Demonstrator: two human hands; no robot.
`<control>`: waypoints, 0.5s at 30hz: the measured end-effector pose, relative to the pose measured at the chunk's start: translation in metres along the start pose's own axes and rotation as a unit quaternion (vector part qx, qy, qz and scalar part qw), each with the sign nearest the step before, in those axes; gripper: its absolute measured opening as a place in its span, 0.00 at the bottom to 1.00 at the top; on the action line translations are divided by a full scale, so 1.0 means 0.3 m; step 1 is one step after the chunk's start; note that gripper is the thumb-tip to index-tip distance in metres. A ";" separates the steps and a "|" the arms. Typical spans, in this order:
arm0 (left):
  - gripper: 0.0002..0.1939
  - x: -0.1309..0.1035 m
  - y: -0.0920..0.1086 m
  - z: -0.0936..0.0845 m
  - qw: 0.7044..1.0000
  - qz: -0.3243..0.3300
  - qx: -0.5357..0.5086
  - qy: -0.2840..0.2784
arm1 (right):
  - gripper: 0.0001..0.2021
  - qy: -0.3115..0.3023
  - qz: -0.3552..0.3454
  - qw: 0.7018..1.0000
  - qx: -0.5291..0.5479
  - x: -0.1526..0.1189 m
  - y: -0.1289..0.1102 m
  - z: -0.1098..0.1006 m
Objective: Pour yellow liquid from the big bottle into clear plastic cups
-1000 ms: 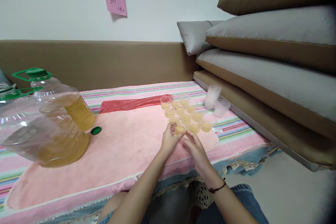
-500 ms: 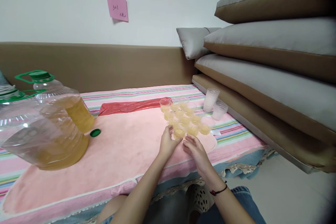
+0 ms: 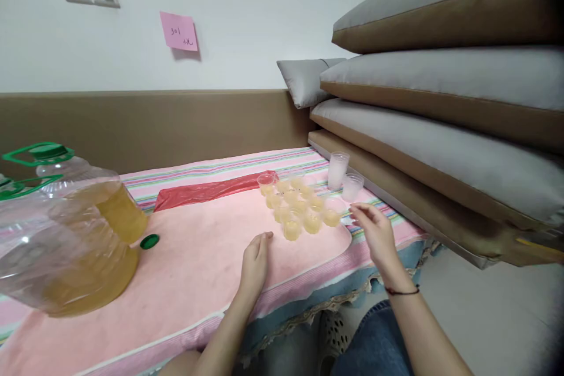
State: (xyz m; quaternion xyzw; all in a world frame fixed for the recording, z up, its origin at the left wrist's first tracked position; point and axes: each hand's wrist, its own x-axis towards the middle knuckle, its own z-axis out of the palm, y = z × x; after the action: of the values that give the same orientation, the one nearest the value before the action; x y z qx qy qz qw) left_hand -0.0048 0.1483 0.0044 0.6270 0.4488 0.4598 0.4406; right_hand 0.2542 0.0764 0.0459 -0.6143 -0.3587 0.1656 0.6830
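Several clear plastic cups (image 3: 291, 227) with pale yellow liquid stand close together on the pink mat (image 3: 194, 258). My left hand (image 3: 255, 261) is low over the mat, left of the nearest cup and apart from it. It holds nothing, its fingers loosely bent. On the other side, my right hand (image 3: 374, 232) hangs just right of the group, fingers stretched leftward with nothing seen between them. A small white slip (image 3: 347, 221) lies by its fingertips. Beyond that hand stand a tall stack of nested cups (image 3: 338, 170) and a shorter stack (image 3: 353, 188).
Two large bottles of yellow liquid, the front bottle (image 3: 74, 270) and the rear bottle (image 3: 117, 205), stand at left. A green cap (image 3: 150, 241) lies beside them. A red plastic bag (image 3: 207, 189) lies behind the mat. Stacked cushions (image 3: 423, 79) border the right.
Both hands have come away from the nearest cup, which stands on the mat. My left hand moved left, my right hand moved right toward the cup stacks. The view has shifted somewhat.
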 end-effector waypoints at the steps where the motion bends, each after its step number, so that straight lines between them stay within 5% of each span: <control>1: 0.24 -0.001 -0.002 -0.008 1.000 -0.005 0.000 0.000 | 0.16 0.015 -0.002 1.000 -0.007 0.056 0.013 -0.030; 8: 0.37 -0.006 0.010 -0.069 0.999 -0.035 -0.011 0.010 | 0.37 0.048 -0.003 0.996 -0.074 0.419 0.153 -0.121; 15: 0.35 0.006 -0.026 -0.129 0.997 -0.045 -0.049 0.036 | 0.55 -0.006 -0.025 0.995 -0.095 0.565 0.273 -0.090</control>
State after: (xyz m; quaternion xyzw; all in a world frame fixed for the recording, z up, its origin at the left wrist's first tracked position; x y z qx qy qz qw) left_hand -0.0432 0.1570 0.0046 0.5668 0.4689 0.4834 0.4746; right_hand 0.4070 0.1857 0.0164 -0.6663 -0.3921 0.1179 0.6232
